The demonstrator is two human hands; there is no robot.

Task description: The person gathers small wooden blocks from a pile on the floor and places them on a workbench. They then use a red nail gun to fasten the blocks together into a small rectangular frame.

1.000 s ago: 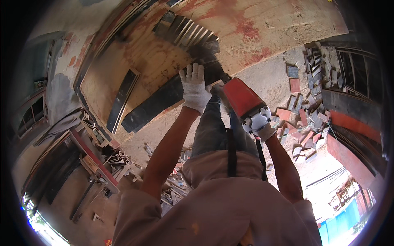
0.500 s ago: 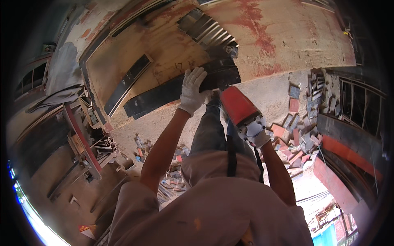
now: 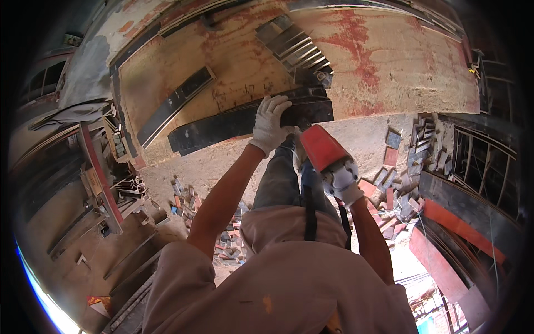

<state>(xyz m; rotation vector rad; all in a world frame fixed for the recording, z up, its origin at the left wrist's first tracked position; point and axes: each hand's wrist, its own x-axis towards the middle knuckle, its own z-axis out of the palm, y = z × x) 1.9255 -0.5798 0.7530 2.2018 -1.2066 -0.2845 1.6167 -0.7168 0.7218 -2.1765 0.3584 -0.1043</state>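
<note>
A red power tool is held at the near edge of the wooden surface, its handle wrapped by the closed, gloved right hand; its working end is hidden. The gloved left hand is held open, its fingers almost straight and laid on a long dark board. The board is stretched along the near edge, from close to the near left corner to about the middle. A shorter dark plank is set slantwise near the left edge, and a stack of strips is placed farther back, behind the board's right end. Small dark marks, resembling handwriting, are seen on the surface just behind the board, too unclear to be read. Red stains are spread over the right half.
</note>
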